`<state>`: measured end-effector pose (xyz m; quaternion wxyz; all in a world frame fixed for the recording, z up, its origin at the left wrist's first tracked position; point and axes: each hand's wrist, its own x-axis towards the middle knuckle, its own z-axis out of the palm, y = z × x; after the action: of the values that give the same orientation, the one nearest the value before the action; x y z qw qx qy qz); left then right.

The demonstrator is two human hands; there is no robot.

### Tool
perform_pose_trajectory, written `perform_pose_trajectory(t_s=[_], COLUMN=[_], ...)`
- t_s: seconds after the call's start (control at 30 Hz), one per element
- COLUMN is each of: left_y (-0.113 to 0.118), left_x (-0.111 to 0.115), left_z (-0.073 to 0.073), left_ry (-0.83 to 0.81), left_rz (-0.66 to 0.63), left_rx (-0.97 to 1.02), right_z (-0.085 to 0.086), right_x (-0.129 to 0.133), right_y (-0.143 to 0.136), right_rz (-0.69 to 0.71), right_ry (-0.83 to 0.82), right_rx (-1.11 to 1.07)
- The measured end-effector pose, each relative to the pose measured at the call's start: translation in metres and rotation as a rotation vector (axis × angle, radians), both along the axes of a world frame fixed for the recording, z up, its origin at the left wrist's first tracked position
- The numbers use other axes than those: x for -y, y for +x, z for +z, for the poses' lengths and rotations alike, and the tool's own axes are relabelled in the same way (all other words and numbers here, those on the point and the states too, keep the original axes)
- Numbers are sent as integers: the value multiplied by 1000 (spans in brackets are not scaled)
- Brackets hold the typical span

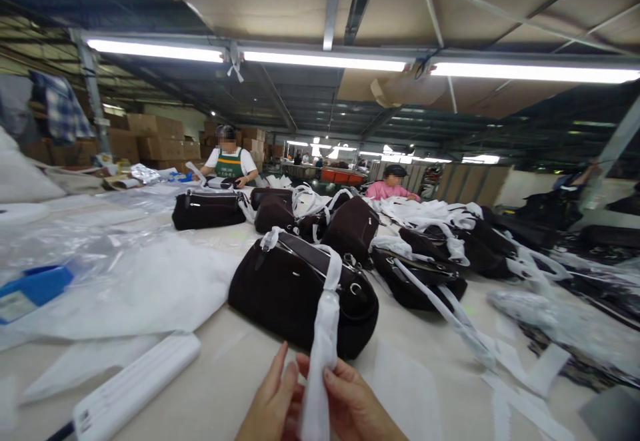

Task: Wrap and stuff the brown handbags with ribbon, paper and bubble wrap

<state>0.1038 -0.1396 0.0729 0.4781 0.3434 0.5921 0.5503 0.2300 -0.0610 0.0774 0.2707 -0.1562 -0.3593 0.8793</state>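
A dark brown handbag (285,284) with a zip and metal rings lies on the table just beyond my hands. White wrapping (326,334) covers its strap, which hangs over the front of the bag towards me. My right hand (357,398) pinches this wrapped strap, with the thumb in front and fingers partly hidden behind. On the strap's left side, my left hand (273,398) has its forefinger and thumb stretched out and apart. Its other fingers are partly hidden, and whether they touch the wrapping is unclear.
More dark bags (350,228) with white-wrapped straps crowd the table beyond. A white power strip (137,388), white sheeting (150,288) and a blue object (37,291) lie left; clear plastic (570,321) lies right. Two co-workers (230,164) are across the table.
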Motion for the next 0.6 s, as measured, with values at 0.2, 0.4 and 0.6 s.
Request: perform_pose_trajectory(t_s=[0.2,0.4,0.6], left_y=[3,9,14], left_x=[7,11,-2], left_z=[22,17,-21], left_ry=[9,53,102], left_rz=[-8,-73,-72], left_rx=[235,293,412], right_z=[-8,-6,4], right_x=[-1,2,1], right_y=[5,9,6], right_rz=[46,15,-42], right_ry=[-77,-80,191], right_rx=[-70,51,155])
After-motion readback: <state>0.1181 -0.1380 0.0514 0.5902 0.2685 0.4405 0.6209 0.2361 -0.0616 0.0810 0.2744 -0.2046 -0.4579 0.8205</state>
